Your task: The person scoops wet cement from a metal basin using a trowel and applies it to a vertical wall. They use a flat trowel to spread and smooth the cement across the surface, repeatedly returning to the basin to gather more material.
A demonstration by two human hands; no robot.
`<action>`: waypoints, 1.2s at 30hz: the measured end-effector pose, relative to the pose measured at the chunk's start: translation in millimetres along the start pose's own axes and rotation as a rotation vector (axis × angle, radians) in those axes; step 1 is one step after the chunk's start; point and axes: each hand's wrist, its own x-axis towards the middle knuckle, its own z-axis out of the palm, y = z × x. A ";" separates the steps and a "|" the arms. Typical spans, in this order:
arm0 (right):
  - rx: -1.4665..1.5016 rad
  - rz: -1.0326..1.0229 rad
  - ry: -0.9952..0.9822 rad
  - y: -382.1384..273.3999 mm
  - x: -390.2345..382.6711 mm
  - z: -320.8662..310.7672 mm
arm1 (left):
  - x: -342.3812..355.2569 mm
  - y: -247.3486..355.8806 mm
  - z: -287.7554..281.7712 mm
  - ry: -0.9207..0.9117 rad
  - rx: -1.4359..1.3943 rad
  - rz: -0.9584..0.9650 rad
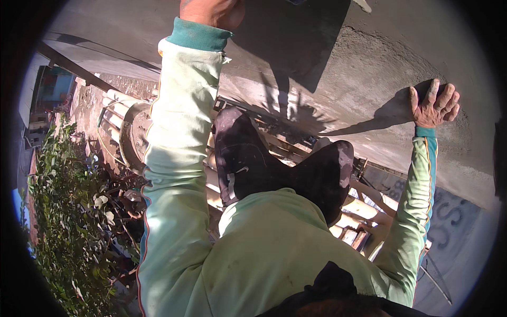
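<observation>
My left hand (211,11) is raised at the top edge, mostly cut off; its fingers and anything in them are hidden. A small dark object (296,1) is cut off just right of it, above a large dark shadow on the grey plastered wall (380,58). My right hand (434,105) rests on that wall at the right, fingers spread and streaked pale. My bent legs (243,164) in dark trousers are below the wall, over pale poles.
Pale scaffold poles (364,211) run beneath me. A round mortar-stained tub (132,132) sits at the left among more poles. Leafy plants (68,211) fill the lower left. A long beam (79,71) crosses the upper left. A painted grey surface (449,248) shows at lower right.
</observation>
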 end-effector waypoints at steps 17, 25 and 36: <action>0.036 -0.052 -0.105 -4.4 2.2 -21.5 | -384.5 247.1 378.6 -1.039 -0.457 -0.417; 0.072 -0.035 -0.115 -2.6 -7.8 -11.6 | -267.1 166.7 317.6 -0.442 -1.692 -1.762; 0.033 -0.001 -0.089 1.9 -7.9 4.1 | -126.7 22.7 85.2 -0.361 -0.169 -0.113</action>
